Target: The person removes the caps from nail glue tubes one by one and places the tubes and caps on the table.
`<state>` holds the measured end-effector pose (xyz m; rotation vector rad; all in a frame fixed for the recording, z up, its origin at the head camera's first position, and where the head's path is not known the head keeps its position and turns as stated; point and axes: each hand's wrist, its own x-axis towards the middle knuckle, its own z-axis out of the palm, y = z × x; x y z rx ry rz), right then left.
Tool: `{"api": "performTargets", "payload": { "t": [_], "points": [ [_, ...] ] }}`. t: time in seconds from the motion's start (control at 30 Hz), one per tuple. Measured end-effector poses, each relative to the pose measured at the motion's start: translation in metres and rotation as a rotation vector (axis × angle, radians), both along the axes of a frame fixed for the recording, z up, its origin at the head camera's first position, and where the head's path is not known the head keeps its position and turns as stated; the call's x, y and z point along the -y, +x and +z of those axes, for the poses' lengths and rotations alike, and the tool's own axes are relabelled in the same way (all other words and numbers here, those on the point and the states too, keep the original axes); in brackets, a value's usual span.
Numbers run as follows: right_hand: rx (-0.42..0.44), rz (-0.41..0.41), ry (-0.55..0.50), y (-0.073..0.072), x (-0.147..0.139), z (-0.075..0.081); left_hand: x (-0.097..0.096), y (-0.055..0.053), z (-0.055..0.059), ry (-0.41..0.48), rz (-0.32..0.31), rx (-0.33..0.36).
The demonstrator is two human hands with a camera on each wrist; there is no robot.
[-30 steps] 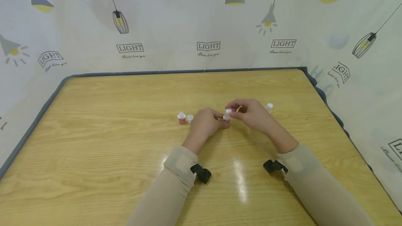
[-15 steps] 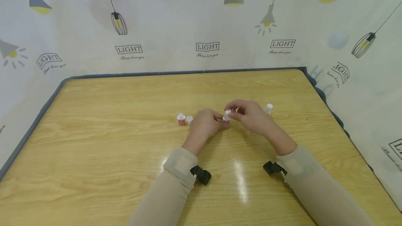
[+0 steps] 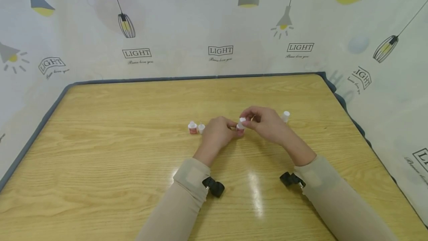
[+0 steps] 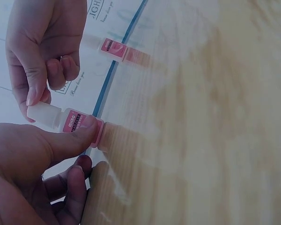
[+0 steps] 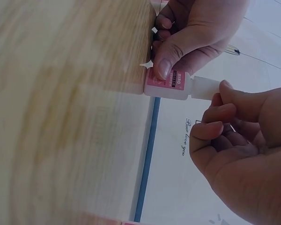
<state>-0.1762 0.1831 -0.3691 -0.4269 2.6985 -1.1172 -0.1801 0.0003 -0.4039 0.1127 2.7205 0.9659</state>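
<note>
A small glue bottle [image 5: 166,85] with a pink label stands upright on the table, its body pinched between the thumb and fingers of my left hand [image 3: 218,133]. At the bottle's top my right hand [image 3: 267,124] pinches the white cap [image 4: 44,115] between thumb and fingertips. The cap sits in line with the bottle's neck. To the left of my left hand, another glue bottle [image 3: 193,128] stands with its white nozzle bare, and a loose white cap [image 3: 201,128] is beside it. Beyond my right hand is a capped glue bottle [image 4: 114,49], its lower part hidden in the head view.
The wooden table [image 3: 117,151] has a dark blue edge [image 3: 150,80] at the back. Behind it rises a pale wall [image 3: 187,25] with printed lamps. Black camera mounts [image 3: 214,187] stick out from both wrists, over the tabletop.
My right fingers and the white cap have come down slightly, closer to the bottle's shoulder. The left hand keeps its hold on the bottle; the other bottles stay in place.
</note>
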Motion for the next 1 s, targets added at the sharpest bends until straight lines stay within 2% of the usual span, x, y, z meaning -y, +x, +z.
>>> {"api": "performTargets", "payload": {
  "t": [0.3,0.7,1.0],
  "points": [
    [-0.023,0.015,-0.019,0.0,0.0,0.002,0.0,0.0,0.0,0.011,0.005,0.011],
    [0.061,0.019,-0.046,0.0,0.005,0.003,0.003,-0.001,0.001,0.02,0.004,0.019],
    [-0.008,-0.025,-0.03,0.002,-0.006,-0.003,-0.002,-0.002,0.0,-0.031,-0.013,0.006]
  ]
}}
